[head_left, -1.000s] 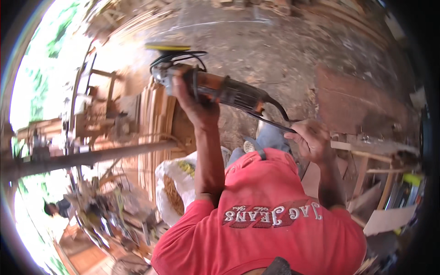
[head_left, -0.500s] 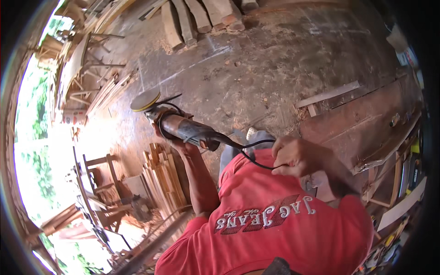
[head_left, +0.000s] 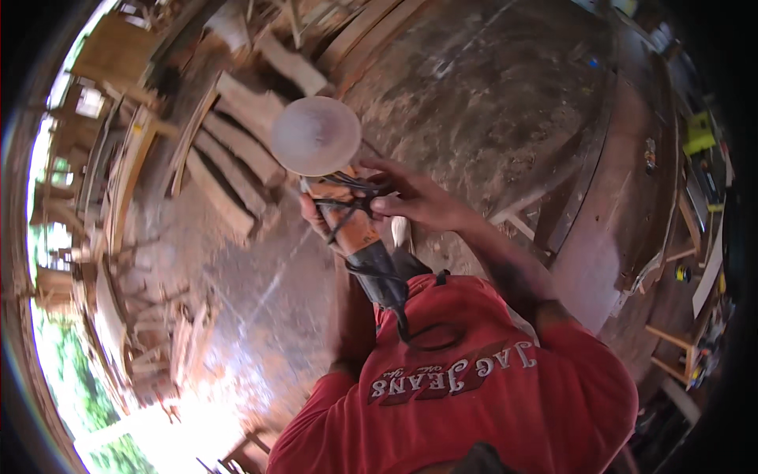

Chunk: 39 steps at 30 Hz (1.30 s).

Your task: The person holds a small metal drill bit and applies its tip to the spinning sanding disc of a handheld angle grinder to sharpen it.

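Observation:
In front of my chest is an orange-and-black angle grinder (head_left: 347,225), with a round pale sanding disc (head_left: 316,136) on its head facing up. My left hand (head_left: 313,215) is wrapped around the grinder body just below the disc, partly hidden behind it. A black power cord (head_left: 375,272) winds around the body and loops off its rear end onto my red shirt. My right hand (head_left: 418,197) is at the right side of the grinder's neck, fingers closed on the cord there; its fingertips are partly hidden.
Thick curved timber pieces (head_left: 237,166) lie on the floor ahead to the left. Wooden frames (head_left: 130,178) stand along the left side by the bright opening. To the right are a long brown board (head_left: 592,245) and a shelf with tools (head_left: 699,340).
My view has turned left toward the timber. My right hand has moved from the trailing cord up to the grinder's neck, and the cord is now wound around the body. The disc now faces up.

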Available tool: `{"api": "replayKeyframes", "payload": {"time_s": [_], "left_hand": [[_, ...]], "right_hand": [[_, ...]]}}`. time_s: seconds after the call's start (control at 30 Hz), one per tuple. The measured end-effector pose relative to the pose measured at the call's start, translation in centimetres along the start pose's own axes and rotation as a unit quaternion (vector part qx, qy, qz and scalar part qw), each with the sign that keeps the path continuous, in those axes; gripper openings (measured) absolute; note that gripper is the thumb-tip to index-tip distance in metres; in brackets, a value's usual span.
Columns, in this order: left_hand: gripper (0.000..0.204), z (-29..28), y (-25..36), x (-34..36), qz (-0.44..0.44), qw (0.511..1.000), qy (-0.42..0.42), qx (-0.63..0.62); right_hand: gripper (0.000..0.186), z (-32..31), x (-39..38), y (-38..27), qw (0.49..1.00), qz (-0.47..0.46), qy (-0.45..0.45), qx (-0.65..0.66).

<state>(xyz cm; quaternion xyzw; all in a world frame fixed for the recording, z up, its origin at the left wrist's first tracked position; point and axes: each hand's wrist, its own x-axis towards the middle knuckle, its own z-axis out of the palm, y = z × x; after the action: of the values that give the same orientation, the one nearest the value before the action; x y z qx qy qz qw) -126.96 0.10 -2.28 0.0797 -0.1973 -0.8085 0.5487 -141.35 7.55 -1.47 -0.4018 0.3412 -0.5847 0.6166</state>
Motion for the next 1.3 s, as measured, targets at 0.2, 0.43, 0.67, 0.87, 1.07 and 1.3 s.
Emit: {"api": "replayKeyframes", "payload": {"time_s": [0.2, 0.43, 0.67, 0.87, 1.07, 1.3], "left_hand": [[0.055, 4.3, -2.5, 18.0, -0.313, 0.926, -0.094, 0.188], [0.026, 8.8, -11.4, 32.1, -0.369, 0.841, -0.134, 0.371], [0.062, 7.4, -25.5, 47.5, -0.267, 0.942, -0.12, 0.166], [0.058, 13.9, -37.3, 63.7, -0.221, 0.961, -0.164, 0.03], [0.047, 21.5, -49.3, 76.2, -0.232, 0.938, -0.14, -0.216], [0.043, 29.0, -68.6, 88.0, -0.311, 0.875, -0.193, -0.317]], "right_hand": [[0.025, -12.9, 7.6, -9.4, 0.909, -0.229, 0.332, -0.104], [0.048, -19.6, 5.3, -21.5, 0.818, -0.467, 0.3, 0.151], [0.031, -32.2, -4.7, -29.2, 0.673, -0.5, 0.527, 0.134], [0.029, -43.6, -9.2, -32.2, 0.595, -0.479, 0.633, 0.122], [0.035, -50.8, -14.8, -43.3, 0.443, -0.55, 0.708, -0.028], [0.039, -60.0, -19.5, -56.4, 0.352, -0.537, 0.742, -0.192]]}}
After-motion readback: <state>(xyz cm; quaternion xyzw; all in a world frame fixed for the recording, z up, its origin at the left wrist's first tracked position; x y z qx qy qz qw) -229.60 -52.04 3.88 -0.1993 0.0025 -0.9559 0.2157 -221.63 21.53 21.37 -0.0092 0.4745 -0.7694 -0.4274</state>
